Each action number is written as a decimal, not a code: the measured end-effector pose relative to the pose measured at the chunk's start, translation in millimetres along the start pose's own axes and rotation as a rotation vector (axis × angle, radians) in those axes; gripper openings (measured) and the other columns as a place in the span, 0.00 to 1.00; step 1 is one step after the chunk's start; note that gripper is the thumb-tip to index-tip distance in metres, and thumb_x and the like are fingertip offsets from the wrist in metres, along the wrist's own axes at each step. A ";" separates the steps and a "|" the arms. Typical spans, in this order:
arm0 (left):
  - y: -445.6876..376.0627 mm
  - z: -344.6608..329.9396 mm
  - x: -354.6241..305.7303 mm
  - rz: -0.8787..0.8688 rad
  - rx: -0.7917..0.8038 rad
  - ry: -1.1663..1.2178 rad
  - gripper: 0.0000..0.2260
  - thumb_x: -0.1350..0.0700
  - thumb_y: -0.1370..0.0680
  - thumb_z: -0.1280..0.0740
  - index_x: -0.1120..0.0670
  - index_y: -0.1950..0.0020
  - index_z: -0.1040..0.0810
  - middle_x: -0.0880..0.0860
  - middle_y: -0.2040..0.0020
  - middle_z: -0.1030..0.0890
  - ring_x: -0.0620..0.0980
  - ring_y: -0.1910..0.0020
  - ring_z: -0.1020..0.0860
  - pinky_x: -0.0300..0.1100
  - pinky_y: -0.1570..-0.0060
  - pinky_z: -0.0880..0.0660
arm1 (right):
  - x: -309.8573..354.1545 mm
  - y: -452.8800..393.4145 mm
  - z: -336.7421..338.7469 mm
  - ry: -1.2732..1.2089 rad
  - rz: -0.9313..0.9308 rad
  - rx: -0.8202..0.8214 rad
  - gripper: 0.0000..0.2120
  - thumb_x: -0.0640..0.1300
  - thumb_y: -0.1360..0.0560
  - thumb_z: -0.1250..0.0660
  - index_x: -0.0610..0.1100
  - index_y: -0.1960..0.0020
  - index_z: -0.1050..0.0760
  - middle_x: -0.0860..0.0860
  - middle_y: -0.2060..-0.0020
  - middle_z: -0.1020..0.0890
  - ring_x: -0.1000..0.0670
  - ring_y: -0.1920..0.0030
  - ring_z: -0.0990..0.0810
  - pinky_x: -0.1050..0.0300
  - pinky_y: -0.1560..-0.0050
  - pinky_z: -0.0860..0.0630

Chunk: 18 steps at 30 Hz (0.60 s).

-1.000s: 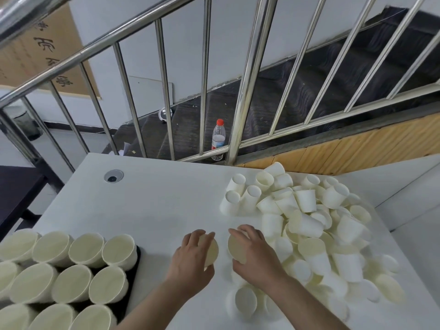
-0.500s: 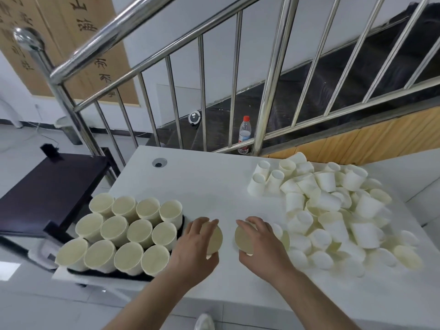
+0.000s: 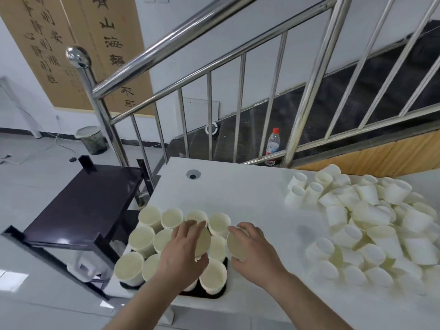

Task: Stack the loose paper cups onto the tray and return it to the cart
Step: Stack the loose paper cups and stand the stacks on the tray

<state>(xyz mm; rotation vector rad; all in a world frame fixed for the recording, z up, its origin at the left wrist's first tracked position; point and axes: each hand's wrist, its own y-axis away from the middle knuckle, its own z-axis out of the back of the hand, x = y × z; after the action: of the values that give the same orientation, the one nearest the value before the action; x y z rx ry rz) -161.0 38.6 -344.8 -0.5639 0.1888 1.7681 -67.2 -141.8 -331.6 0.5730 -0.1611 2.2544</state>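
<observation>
My left hand (image 3: 182, 254) grips a white paper cup (image 3: 202, 240) with its mouth facing right, held over the upright cups on the black tray (image 3: 215, 294). My right hand (image 3: 256, 252) grips a second paper cup (image 3: 235, 245) with its mouth facing left, just beyond the tray's right edge. The tray sits at the white table's (image 3: 250, 201) near-left corner, packed with several upright cup stacks (image 3: 145, 239). A heap of loose paper cups (image 3: 364, 220) lies on the table's right side.
A dark cart (image 3: 83, 203) stands left of the table, its top bare. A steel stair railing (image 3: 214, 46) runs behind the table, with a water bottle (image 3: 272, 146) on the steps. A waste bin (image 3: 91, 139) sits on the floor far left.
Both hands, each holding a cup, have travelled left from the loose heap to the tray. The view has swung left, bringing the cart and the whole tray into sight.
</observation>
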 end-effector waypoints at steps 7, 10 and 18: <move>-15.1 44.2 83.3 0.054 0.014 -0.020 0.32 0.52 0.28 0.31 0.49 0.25 0.38 0.49 0.30 0.34 0.52 0.31 0.36 0.43 0.42 0.29 | 65.5 -54.2 -36.6 -0.037 0.000 0.013 0.33 0.45 0.27 0.35 0.56 0.25 0.41 0.57 0.29 0.41 0.54 0.29 0.41 0.57 0.42 0.27; -20.3 58.4 114.0 0.092 0.027 -0.037 0.32 0.51 0.27 0.32 0.47 0.25 0.40 0.47 0.29 0.36 0.50 0.30 0.38 0.42 0.44 0.27 | 90.0 -74.1 -48.9 -0.048 0.022 0.035 0.32 0.45 0.26 0.35 0.56 0.25 0.41 0.57 0.29 0.41 0.54 0.28 0.41 0.56 0.39 0.28; -27.4 69.5 154.6 0.148 0.068 -0.043 0.31 0.51 0.27 0.33 0.48 0.25 0.39 0.47 0.29 0.36 0.51 0.31 0.38 0.44 0.46 0.26 | 124.0 -107.8 -73.4 -0.012 0.056 0.113 0.32 0.45 0.27 0.35 0.56 0.25 0.41 0.55 0.30 0.40 0.52 0.29 0.39 0.54 0.39 0.28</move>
<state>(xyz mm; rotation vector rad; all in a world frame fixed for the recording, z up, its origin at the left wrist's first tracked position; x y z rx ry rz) -180.7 208.9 -352.1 -0.4724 0.2662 1.9082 -87.3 36.3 -348.0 0.6486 -0.0564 2.3262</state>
